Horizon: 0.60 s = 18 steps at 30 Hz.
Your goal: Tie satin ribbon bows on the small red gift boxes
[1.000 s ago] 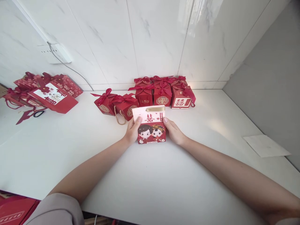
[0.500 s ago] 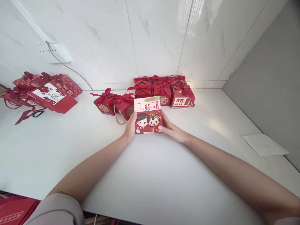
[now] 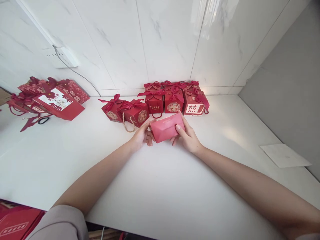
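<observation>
White, grey-veined wall tiles (image 3: pixel 125 40) close the far side of the room; a plain grey panel (image 3: pixel 282 60) bounds the right. The smooth white surface (image 3: pixel 160 186) runs below them. At its far left lies a heap of red printed paper packages (image 3: pixel 73 113); far middle stand red cardboard boxes with ribbon bows (image 3: pixel 153 108); a flat white paper sheet (image 3: pixel 285 155) lies on the right.

Just nearer than the bowed boxes, between the hands, is the smooth pinkish-red paper carton (image 3: pixel 165 130), tilted; whether it touches the surface is unclear. The right hand (image 3: pixel 191 136) grips its right end, thumb on the upper face. The left hand (image 3: pixel 140 137) has curled fingers at the left end; whether they grip, I cannot tell.

Handling it well probably calls for light, even support at both ends, since thin walls could dent, wrists turning together, and distance from the ribbons.
</observation>
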{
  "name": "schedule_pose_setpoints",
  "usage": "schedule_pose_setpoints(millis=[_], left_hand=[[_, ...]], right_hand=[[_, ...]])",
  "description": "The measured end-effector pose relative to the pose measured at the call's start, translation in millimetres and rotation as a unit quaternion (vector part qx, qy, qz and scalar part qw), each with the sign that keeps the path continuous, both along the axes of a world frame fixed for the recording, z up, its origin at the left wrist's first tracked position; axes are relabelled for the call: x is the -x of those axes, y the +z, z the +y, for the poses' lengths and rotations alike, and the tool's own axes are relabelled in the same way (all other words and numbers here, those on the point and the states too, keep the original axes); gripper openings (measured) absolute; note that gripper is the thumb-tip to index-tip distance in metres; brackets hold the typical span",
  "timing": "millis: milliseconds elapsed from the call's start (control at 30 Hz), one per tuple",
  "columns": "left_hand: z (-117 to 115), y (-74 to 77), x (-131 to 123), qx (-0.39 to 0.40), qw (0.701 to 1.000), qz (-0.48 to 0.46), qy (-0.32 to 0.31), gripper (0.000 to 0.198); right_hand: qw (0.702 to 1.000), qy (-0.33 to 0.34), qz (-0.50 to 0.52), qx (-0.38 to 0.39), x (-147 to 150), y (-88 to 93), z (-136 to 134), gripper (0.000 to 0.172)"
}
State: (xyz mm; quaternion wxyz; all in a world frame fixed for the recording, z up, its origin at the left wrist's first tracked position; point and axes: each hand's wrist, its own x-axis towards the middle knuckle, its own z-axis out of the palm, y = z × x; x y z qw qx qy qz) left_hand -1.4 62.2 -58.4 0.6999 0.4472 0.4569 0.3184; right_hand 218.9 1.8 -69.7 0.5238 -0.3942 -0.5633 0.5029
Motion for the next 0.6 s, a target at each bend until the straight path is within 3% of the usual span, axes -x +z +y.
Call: schedule_pose_setpoints(millis=[133, 267, 367, 433, 500, 600], left_hand=[[2.6, 1.4, 2.9, 0.025, 0.999, -0.010, -0.031, 0.069], [-0.1, 7.7, 4.0, 0.005, 0.995, -0.079, -0.060, 0.065], [-6.9, 19.1, 7.2, 0.000, 0.994, -0.052, -0.097, 0.066], [-15.3, 29.4, 10.1, 0.003, 0.996, -0.009, -0.083, 0.077], [-27.7, 40.0, 13.4, -0.005, 0.999, 0.003, -0.053, 0.084], [-52.2, 54.6, 21.8, -0.039, 0.998, -0.024, -0.050, 0.069]], right_hand=[[1.000, -0.003, 0.019, 0.003, 3.3, 0.2, 1.5, 0.083], [0.996, -0.030, -0.072, -0.038, 1.3, 2.3, -2.3, 0.069], [0.971, -0.050, -0.196, -0.126, -1.6, 2.9, -8.0, 0.059], [0.948, -0.044, -0.247, -0.196, -2.1, 1.5, -12.0, 0.054], [0.936, -0.054, -0.250, -0.241, -1.3, -1.0, -15.8, 0.050], [0.929, -0.066, -0.240, -0.274, 0.9, -4.5, -20.7, 0.050]])
